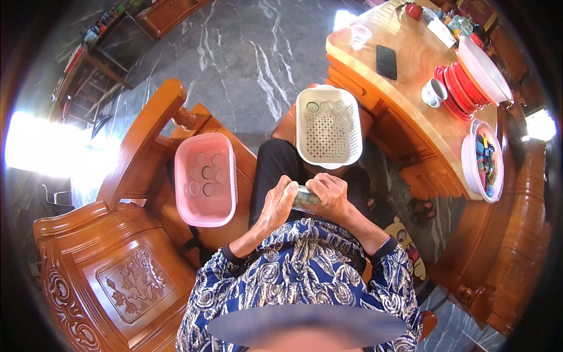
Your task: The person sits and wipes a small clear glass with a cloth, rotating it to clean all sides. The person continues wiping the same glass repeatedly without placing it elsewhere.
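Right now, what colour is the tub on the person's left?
The tub is pink; the head view shows it best.

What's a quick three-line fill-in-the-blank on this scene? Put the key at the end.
1. The left hand and right hand hold a clear container near a swirl-patterned, white-and-____ shirt.
2. In the picture, the pink basin stands to the ____ of the white basket.
3. The phone lying on the wooden table is ____.

Missing words: blue; left; black.
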`<state>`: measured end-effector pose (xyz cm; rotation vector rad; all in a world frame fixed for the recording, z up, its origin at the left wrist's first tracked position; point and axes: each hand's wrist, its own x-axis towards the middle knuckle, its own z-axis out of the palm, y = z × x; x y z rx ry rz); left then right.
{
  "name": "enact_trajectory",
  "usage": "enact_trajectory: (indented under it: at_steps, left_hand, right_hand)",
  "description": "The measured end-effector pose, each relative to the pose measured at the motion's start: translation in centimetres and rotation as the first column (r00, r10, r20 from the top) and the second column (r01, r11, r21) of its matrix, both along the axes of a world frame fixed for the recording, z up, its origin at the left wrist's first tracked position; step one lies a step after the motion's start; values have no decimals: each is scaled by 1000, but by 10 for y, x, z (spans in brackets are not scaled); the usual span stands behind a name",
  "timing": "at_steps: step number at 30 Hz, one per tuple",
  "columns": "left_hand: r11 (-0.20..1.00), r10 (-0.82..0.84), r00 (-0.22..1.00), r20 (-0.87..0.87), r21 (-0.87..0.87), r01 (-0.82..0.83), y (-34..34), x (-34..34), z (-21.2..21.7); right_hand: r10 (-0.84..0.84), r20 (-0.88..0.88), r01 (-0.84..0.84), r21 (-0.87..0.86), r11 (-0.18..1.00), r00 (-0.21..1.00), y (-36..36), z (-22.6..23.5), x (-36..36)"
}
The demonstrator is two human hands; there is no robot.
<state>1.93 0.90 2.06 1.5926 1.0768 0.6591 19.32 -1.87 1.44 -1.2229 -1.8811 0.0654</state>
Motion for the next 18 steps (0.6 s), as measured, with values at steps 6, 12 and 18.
enact_trajectory:
  at_steps: [6, 12, 18]
  left_hand:
    - [995, -31, 998, -57, 97, 36, -2, 7, 26]
    - [873, -179, 972, -151, 432, 227, 2, 4, 35]
    - [917, -160, 984, -72, 359, 175, -1, 1, 31]
  right_hand:
    - [-53, -457, -179, -449, 876, 888, -9, -23, -4]
    - [-317, -883, -812, -451, 370, 346, -21, -28, -6]
    - [-365, -837, -710, -542, 449, 407, -20, -15, -3]
